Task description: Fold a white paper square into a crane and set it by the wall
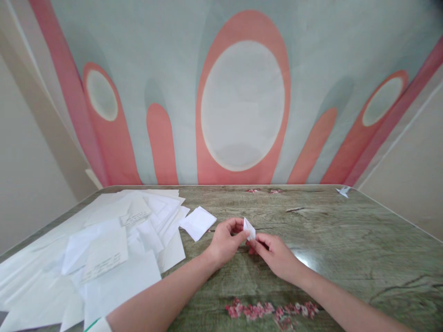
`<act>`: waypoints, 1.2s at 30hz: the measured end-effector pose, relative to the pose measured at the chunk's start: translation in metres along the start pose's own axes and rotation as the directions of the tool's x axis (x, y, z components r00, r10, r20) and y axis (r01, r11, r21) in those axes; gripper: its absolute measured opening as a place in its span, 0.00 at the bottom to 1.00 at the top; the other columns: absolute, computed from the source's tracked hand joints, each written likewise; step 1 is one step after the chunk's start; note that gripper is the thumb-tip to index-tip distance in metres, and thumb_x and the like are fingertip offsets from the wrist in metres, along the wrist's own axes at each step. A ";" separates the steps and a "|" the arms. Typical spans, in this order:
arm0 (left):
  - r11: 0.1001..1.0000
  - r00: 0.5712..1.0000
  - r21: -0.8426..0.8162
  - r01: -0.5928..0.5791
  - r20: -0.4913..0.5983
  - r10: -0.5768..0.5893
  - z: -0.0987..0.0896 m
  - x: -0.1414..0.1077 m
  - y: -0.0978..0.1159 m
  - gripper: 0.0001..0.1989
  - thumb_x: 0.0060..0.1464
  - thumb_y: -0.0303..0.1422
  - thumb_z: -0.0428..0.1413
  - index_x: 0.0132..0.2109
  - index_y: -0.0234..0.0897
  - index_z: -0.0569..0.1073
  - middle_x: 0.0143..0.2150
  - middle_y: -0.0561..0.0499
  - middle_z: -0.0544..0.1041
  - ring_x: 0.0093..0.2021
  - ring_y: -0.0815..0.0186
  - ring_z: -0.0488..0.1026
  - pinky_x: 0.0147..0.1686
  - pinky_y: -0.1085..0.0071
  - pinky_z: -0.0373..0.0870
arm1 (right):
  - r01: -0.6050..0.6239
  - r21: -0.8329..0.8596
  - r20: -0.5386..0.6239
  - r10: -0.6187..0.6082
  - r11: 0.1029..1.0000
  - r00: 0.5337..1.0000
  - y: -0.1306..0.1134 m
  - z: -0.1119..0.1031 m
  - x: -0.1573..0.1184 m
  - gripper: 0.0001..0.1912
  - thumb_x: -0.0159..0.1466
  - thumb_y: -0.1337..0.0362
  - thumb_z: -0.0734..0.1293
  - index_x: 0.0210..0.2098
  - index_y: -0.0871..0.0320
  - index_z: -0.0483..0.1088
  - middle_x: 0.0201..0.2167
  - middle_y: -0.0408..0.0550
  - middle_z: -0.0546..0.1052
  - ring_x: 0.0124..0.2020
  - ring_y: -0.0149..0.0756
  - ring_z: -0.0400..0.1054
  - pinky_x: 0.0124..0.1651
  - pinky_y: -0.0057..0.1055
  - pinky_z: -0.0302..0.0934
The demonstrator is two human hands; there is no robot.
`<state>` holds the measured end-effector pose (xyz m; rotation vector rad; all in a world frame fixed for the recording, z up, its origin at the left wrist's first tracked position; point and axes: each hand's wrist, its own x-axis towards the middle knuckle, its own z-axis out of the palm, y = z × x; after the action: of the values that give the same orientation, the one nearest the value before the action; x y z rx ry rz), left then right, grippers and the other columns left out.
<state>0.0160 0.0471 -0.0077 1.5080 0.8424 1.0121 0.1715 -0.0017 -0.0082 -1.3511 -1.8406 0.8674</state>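
Between my two hands, above the middle of the table, is a small folded piece of white paper (248,227) with a pointed top. My left hand (226,239) pinches its left side, thumb in front and fingers behind. At its lower right edge, my right hand (272,252) grips the paper between thumb and fingers. Some of the fingertips are hidden behind the paper. Just left of my left hand lies a white paper square (198,223), flat on the table.
A wide, loose heap of white paper sheets (121,286) covers the table's left side, a few with printed lines. A small folded paper piece (343,191) sits at the far right corner. The wood-grain table (346,249) meets a painted backdrop (180,69) behind.
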 end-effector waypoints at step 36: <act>0.982 0.999 -0.187 0.041 0.020 -0.038 0.000 0.000 0.003 0.13 0.41 0.35 0.64 0.34 0.32 0.73 0.29 0.50 0.75 0.31 0.67 0.69 0.34 0.73 0.64 | -0.006 0.064 -0.049 0.009 0.998 0.999 0.001 -0.002 0.000 0.14 0.62 0.57 0.60 0.26 0.59 0.66 0.21 0.39 0.65 0.24 0.29 0.58 0.27 0.26 0.51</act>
<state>0.0162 0.0468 -0.0045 1.3335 0.7413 1.0197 0.1732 -0.0014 -0.0080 -1.3291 -1.7565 0.8816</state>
